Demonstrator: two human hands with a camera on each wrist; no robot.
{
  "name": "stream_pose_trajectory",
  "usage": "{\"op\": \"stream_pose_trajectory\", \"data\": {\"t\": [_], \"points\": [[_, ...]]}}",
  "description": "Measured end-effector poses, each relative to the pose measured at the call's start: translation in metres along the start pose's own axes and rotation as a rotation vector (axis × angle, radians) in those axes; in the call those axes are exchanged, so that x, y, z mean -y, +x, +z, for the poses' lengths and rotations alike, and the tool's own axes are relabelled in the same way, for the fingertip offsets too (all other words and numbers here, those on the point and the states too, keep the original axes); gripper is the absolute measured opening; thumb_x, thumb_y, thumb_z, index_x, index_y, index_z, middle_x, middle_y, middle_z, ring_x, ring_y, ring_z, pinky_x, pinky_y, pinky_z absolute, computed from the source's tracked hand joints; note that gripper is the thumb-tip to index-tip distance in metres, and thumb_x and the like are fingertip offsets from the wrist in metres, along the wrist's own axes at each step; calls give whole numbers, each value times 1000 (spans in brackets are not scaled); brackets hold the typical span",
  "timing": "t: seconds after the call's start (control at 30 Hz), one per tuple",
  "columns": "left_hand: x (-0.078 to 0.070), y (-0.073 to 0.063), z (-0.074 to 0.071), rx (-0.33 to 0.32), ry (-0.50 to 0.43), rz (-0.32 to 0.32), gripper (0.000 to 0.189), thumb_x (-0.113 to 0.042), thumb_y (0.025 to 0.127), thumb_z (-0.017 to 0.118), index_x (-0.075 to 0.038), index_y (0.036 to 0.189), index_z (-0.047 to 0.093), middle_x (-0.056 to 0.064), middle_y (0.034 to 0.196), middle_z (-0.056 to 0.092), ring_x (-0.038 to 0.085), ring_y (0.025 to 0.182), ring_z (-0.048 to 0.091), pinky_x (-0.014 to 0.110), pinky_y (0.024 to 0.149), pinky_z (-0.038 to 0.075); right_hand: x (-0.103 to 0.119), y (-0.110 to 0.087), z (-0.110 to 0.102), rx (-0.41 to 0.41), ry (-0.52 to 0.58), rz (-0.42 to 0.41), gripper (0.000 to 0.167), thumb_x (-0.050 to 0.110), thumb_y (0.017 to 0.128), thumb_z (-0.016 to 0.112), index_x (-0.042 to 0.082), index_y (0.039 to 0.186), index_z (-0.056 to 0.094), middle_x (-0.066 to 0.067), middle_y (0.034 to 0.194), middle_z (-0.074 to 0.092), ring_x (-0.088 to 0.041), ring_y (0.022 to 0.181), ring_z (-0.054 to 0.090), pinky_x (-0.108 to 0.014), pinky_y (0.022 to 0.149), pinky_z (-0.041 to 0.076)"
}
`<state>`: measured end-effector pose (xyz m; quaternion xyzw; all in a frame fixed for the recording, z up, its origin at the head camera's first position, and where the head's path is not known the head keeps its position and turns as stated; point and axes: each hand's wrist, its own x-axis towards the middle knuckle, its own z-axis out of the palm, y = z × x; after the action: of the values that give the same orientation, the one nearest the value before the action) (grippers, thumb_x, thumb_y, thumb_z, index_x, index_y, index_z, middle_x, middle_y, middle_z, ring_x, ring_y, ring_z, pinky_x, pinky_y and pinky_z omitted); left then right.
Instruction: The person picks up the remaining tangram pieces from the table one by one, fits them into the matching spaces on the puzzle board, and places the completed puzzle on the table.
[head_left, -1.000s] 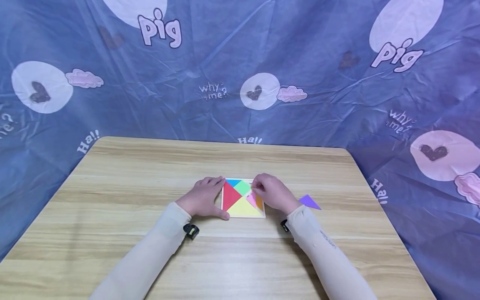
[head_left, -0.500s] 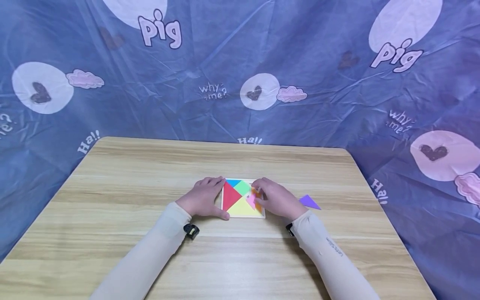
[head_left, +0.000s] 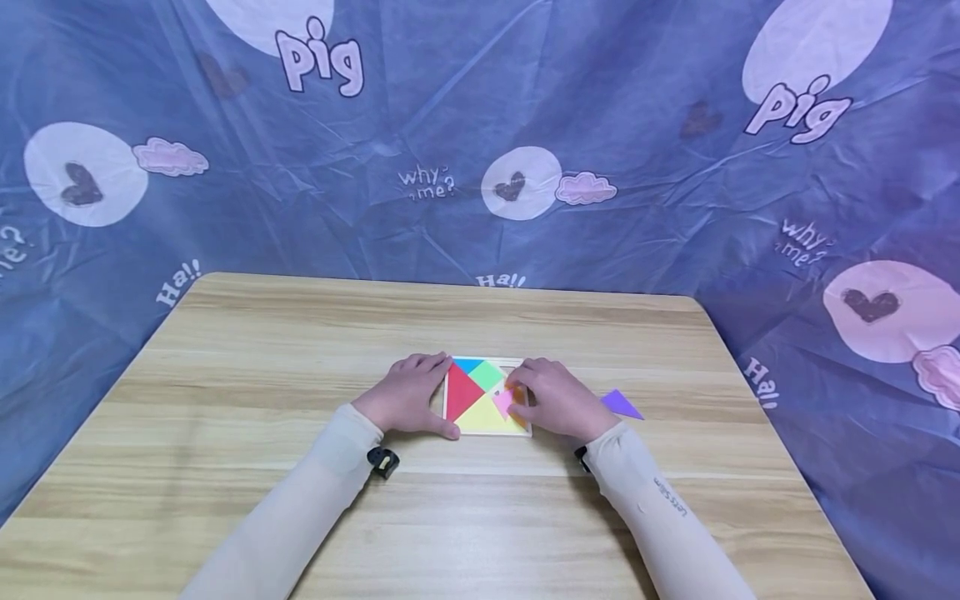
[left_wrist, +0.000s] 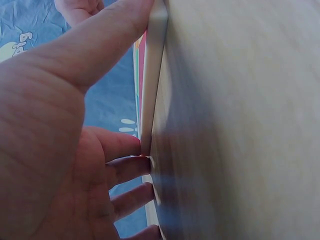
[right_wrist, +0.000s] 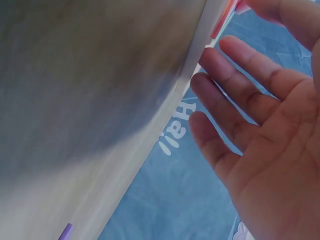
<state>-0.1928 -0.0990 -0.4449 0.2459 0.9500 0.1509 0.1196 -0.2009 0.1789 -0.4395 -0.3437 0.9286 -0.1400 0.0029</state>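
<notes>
A tangram tray [head_left: 492, 432] with a pale rim lies on the table. Red [head_left: 461, 392], yellow [head_left: 483, 414], green [head_left: 487, 376] and blue [head_left: 467, 365] pieces are in it. My left hand [head_left: 407, 394] grips its left side, thumb at the near corner and fingers at the far corner. Over the right side is my right hand [head_left: 558, 398], thumb and index finger apart. Its thumb is right at a pink piece [head_left: 502, 402]; an orange piece [head_left: 519, 423] is partly hidden below. The right wrist view shows the other fingers [right_wrist: 212, 92] extended near the rim.
A purple triangle [head_left: 622, 405] lies on the wooden table [head_left: 480, 517], right of the tray and just beyond the right wrist. A blue printed cloth [head_left: 420, 233] hangs behind and beside the table. Each wrist wears a small black device [head_left: 383, 462].
My right hand has gone from fingertips bunched at the tray's upper right to thumb and index finger spread, a little nearer me. The orange piece has shifted slightly; my left hand stays put.
</notes>
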Motion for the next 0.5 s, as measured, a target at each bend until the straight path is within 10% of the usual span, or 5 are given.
{"op": "stream_pose_trajectory", "data": {"t": [0.5], "points": [[0, 0, -1, 0, -3, -11, 121, -70, 75, 80, -3, 163, 28, 15, 168, 29, 36, 152, 29, 54, 123, 26, 5, 2, 4, 7, -20, -68, 27, 36, 84, 87, 17, 100, 76, 2, 102, 64, -20, 100, 58, -40, 95, 50]]}}
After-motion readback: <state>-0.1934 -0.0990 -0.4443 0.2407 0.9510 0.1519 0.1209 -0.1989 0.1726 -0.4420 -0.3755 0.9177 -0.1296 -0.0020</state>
